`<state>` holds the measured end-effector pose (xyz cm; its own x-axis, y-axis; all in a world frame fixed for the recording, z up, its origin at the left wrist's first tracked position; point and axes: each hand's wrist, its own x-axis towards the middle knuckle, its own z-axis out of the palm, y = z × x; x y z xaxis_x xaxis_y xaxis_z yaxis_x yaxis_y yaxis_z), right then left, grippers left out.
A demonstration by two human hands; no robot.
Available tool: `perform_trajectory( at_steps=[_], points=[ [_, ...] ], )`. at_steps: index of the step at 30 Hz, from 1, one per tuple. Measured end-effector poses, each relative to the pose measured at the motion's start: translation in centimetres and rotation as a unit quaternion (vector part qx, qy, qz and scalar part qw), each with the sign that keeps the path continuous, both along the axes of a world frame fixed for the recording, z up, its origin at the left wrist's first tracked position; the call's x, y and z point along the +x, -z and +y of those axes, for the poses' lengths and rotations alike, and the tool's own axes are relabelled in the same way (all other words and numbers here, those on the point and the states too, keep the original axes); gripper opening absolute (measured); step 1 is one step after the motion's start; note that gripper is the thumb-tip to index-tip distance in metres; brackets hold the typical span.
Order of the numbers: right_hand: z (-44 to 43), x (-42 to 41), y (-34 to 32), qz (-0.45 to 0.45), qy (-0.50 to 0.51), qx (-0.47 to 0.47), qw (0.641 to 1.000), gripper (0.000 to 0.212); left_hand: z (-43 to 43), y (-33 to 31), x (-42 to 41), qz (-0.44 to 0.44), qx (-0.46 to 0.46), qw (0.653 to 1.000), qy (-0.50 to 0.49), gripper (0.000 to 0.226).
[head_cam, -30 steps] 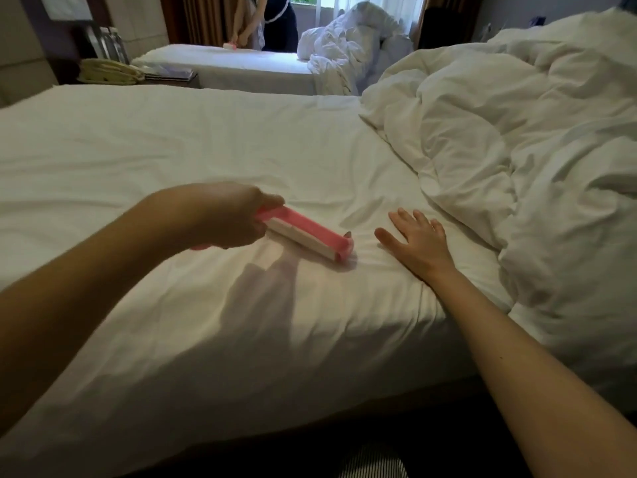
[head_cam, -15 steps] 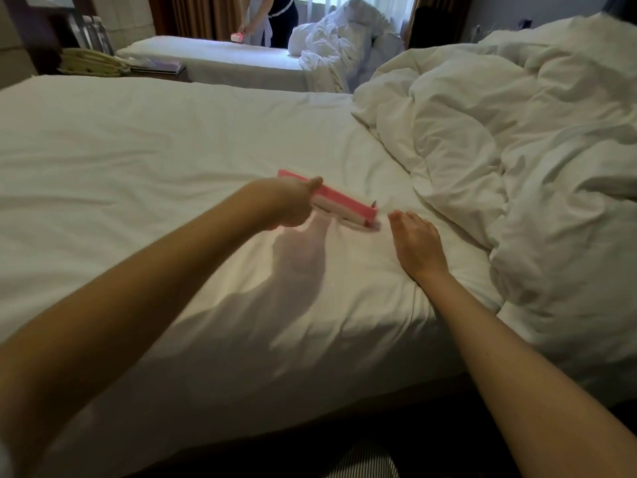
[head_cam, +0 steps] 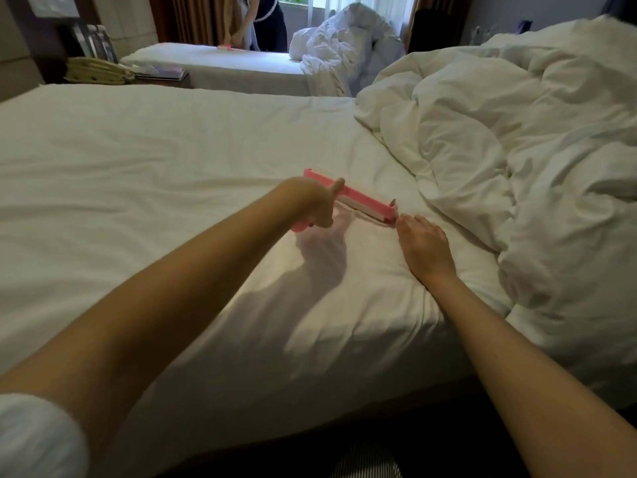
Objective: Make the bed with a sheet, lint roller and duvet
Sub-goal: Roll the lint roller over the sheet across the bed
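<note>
— While the white sheet lies tight and nearly smooth over the mattress, where is the duvet?

— Heaped in a crumpled pile over the right part of the bed, not yet spread.

— And the lint roller?

— Down on the sheet near the middle of the bed, just short of the duvet's edge. Its long axis runs slantwise, from a far-left end to a near-right end. The pink handle comes back toward the person under the left hand, which grips it with fingers curled round and thumb raised against the frame.

— The right hand?

— Palm down on the sheet, fingers straight and close together. Their tips point at the roller's right end and lie just beside it; whether they touch it cannot be told. It seems only to pin the cloth.

— What does the next stroke turn on?

— Likely that closeness: the roller lies just beyond the right fingertips, so a pull straight back would have to pass to that hand's left.

— What differs from a second ago?

— Then the roller lay nearer the bed's edge, level with the right thumb; it has since gone farther across the sheet. The right fingers, spread then, have drawn together.
</note>
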<state>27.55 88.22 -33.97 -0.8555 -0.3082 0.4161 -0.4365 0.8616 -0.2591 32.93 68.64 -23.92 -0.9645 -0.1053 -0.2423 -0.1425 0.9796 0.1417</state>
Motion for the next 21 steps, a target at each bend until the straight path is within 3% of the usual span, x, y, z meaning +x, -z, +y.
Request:
perform_trajectory(
  at_steps=[2,4,8,11,19,21],
  points=[
    [0.0,0.1,-0.3,-0.006,-0.008,-0.027,1.0,0.066,-0.3,-0.5,0.8,0.015,-0.008,1.0,0.006,0.077],
    [-0.1,0.3,-0.5,-0.015,-0.017,-0.036,0.999,0.06,-1.2,-1.5,3.2,0.09,-0.007,0.996,0.01,0.069],
    [-0.4,0.1,-1.1,-0.06,0.015,0.04,0.997,0.048,-5.2,-1.8,10.1,0.195,-0.04,0.98,-0.012,0.047],
    [-3.4,-0.4,-2.3,-0.113,0.037,0.109,0.987,0.056,-7.7,-0.4,11.5,0.164,-0.078,0.983,-0.015,0.043],
    [-7.8,0.7,-0.4,-0.098,0.04,0.05,0.993,0.055,-6.5,2.6,1.1,0.1,0.033,0.994,-0.033,0.07],
    [-7.8,0.8,-0.6,-0.095,0.036,0.035,0.994,0.053,-5.9,1.9,0.6,0.075,0.017,0.997,-0.024,0.072]
  ],
)
